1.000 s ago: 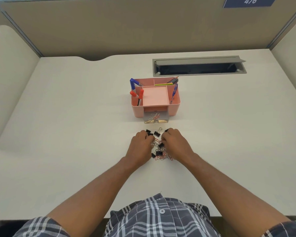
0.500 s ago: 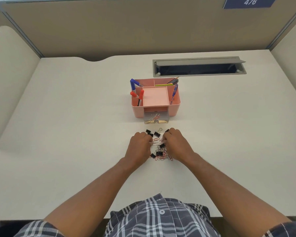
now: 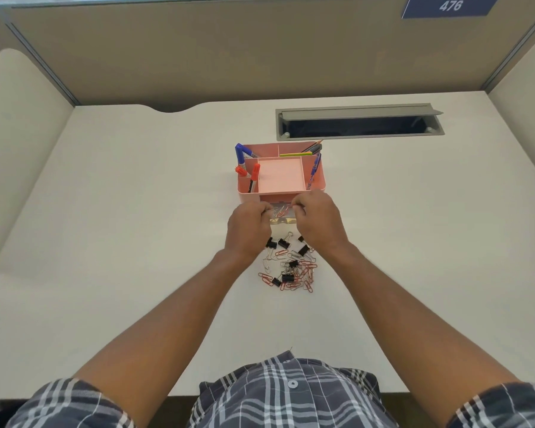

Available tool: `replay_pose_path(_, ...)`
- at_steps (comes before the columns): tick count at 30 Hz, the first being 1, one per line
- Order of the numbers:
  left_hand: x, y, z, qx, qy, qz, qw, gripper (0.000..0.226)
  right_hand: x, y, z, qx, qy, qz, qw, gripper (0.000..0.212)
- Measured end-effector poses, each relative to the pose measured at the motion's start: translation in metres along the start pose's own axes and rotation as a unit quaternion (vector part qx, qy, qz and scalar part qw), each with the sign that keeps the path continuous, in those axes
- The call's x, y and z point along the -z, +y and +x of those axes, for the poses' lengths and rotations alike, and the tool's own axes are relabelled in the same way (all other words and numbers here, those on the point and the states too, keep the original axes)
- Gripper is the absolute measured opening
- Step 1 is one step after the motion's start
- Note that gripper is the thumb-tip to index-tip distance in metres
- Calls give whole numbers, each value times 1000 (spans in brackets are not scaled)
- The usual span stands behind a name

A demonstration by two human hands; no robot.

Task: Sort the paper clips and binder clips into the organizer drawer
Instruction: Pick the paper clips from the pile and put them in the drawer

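A pink desk organizer (image 3: 320,180) stands mid-desk, its small clear drawer (image 3: 280,221) pulled out toward me with paper clips inside. Both hands hover over that drawer with fingertips pinched. My left hand (image 3: 247,230) is at the drawer's left edge and my right hand (image 3: 320,223) at its right edge. Each seems to pinch thin paper clips, mostly hidden by the fingers. Just behind the hands, closer to me, is a loose pile of red and silver paper clips (image 3: 305,273) mixed with black binder clips (image 3: 284,243).
Red markers (image 3: 255,173), a blue marker (image 3: 239,151) and pens (image 3: 315,163) stand in the organizer's compartments. A grey cable hatch (image 3: 359,123) lies open in the desk behind it. Beige partitions wall the desk at the back and on both sides.
Both hands have left the clip pile and moved forward to the open drawer, fingers still pinched. The pile now lies uncovered behind them.
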State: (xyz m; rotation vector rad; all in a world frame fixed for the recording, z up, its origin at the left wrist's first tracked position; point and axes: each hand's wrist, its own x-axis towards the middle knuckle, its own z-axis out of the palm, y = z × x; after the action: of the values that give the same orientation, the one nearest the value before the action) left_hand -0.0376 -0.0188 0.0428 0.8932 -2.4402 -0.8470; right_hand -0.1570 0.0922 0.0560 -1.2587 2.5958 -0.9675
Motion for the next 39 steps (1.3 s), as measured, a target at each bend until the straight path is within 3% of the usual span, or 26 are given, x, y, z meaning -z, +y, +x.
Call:
replay_pose_path(5,-6,0,5,-36,-10,4,999,15,-3,0,0,8,-20,-13,1000,21)
replay_pose_path(8,-3,-6,-8,-53,47,-37,997,16,-1,5,-21,11,36,24,999,16)
replay_pose_path(11,-6,-17,-31,-38,89,-53,994,12,-13,12,-47,6,-2,-5,1000,17)
replay_pose_path(14,-19,-28,-54,-12,33,-13,999,14,-34,17,-58,-13,-117,-77,990,26)
replay_pose_path(16,-28,-36,-61,3,-25,34,999,20,-44,16,-58,-15,-149,-103,983,26)
replay_pose_path(23,-33,-42,-50,36,-101,77,991,35,-59,9,-48,-2,-140,-156,978,18)
replay_pose_path(31,-34,-44,-49,28,-107,84,990,34,-59,13,-51,14,-139,-118,983,18)
replay_pose_path(35,-32,-47,-50,42,-106,90,989,35,-46,23,-54,-30,-83,-103,991,19)
replay_pose_path(39,-30,-47,-50,39,-102,89,990,35,-35,36,-56,-80,-116,-138,980,25)
